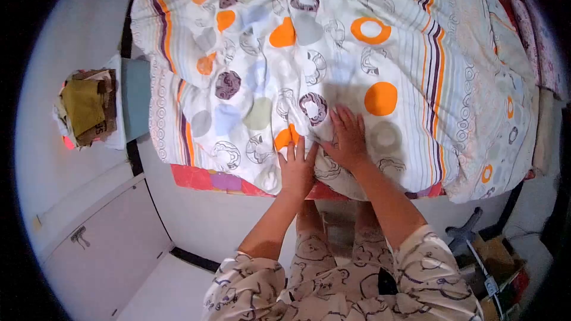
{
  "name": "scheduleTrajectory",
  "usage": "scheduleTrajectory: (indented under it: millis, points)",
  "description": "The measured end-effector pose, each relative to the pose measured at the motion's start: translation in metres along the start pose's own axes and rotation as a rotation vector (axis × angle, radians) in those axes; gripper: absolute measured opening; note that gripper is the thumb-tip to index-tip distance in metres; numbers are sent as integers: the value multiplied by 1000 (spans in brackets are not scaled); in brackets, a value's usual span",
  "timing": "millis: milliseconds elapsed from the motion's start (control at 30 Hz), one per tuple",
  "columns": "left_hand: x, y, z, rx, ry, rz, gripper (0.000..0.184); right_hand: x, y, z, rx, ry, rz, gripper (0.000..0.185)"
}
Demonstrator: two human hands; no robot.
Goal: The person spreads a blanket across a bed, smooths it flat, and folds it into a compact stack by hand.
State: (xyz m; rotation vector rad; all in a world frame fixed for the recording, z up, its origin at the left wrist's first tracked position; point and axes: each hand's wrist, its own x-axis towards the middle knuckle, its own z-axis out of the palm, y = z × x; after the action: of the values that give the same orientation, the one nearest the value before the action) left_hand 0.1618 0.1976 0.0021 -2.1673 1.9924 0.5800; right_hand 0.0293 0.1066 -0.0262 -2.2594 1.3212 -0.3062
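Observation:
A white quilt (339, 77) with orange, grey and purple circles and striped bands lies spread and slightly wrinkled over a bed. My left hand (297, 169) rests on it near the front edge, fingers apart, beside an orange patch. To its right, my right hand (348, 141) lies on the fabric with fingers spread, just below a purple-ringed circle. The two hands are close together. Neither hand holds anything that shows. Under the quilt's front edge, a red patterned bed cover (193, 177) sticks out.
At the left, a bin (136, 98) stands beside a pile of brown cardboard or paper (86, 107). A pale cabinet (107, 244) is at the lower left. At the lower right are boxes (498, 257). Rolled floral fabric (538, 47) lies along the right side.

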Motion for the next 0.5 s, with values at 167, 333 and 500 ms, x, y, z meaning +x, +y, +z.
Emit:
scheduleTrajectory:
  millis: [167,333,500]
  points:
    - [29,-11,-26,-96,80,60,49,-75,-15,-27,274,-82,-92,83]
    - [42,45,-109,-295,103,334,43,-54,27,-42,956,23,542,58]
    - [0,26,-115,-689,667,57,34,-21,70,-194,1401,318,250,56]
